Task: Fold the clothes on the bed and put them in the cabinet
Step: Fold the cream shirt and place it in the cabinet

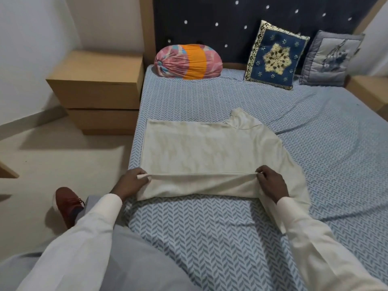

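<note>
The cream garment (210, 148) lies flat on the bed (210, 232) in the middle of the frame, and I judge the folding to be at an early stage. Its left side already makes a straight edge, but at the right a rounded part spreads out loose. The left hand (134, 181) and the right hand (270, 181) each pinch one end of the near edge, which is raised and turned over. Further folds and the carrying to the cabinet are not yet done. No other clothes show on the bed. Whether the wooden unit (98, 85) at the upper left is the cabinet, I cannot tell. The fingertips are hidden under the cloth, and the right sleeve covers part of the garment.
</note>
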